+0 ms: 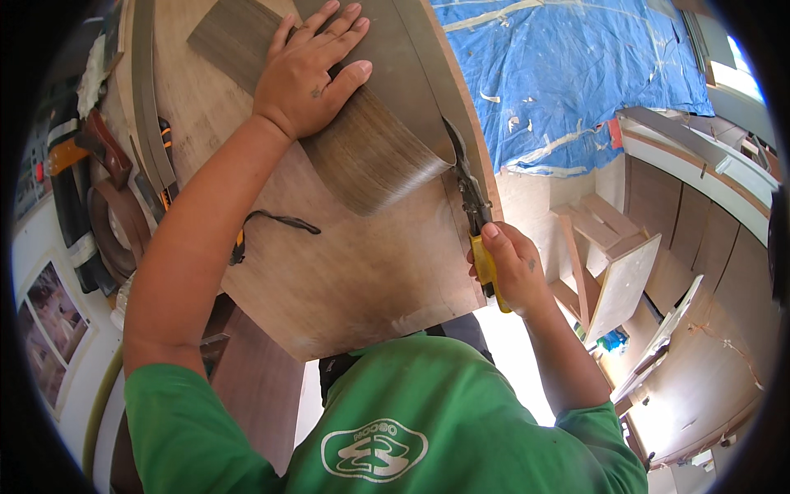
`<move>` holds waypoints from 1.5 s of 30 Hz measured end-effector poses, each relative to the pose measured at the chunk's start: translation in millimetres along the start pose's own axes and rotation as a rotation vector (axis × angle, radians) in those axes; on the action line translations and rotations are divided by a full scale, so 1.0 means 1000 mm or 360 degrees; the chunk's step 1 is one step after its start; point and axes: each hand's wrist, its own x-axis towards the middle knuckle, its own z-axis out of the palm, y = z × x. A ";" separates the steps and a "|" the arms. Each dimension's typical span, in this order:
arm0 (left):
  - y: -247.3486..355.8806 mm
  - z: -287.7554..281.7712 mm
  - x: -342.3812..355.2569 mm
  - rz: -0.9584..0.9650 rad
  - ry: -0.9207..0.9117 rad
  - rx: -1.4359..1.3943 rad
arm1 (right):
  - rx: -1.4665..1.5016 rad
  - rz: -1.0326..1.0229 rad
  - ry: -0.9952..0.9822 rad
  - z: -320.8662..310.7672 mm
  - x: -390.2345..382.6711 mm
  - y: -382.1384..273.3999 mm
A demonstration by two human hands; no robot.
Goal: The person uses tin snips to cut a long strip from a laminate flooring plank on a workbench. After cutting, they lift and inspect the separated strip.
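Strip (378, 152) with brown wood grain lies slantwise on the counter (346, 284), and its near right end bends upward in a curl. The left hand (306, 92) presses on the strip from above; its grip is apart, with fingers spread. To the right of the strip, the right hand (514, 259) has its grip clamped on the snips (474, 198) with yellow handle, whose blades (460, 148) reach the curled corner. Beyond the strip lies a grey-brown sheet (387, 41).

In my judgement, the curled end could crack or split if the blades would close on it while it is bent. Too light pressure from the left hand could let the strip slide. A careless turn of the snips could scratch the sheet.

I cannot tell whether the blades are apart, or whether the strip is between them or only beside. The left hand hides the strip's middle. Left of the strip, the forearm covers most of an orange-and-black thing (239, 245). The sheet's far end is cut off.
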 end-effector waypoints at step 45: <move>0.000 -0.001 0.001 0.0036 -0.0001 0.0103 | 0.0085 -0.0022 -0.0012 0.004 0.009 -0.009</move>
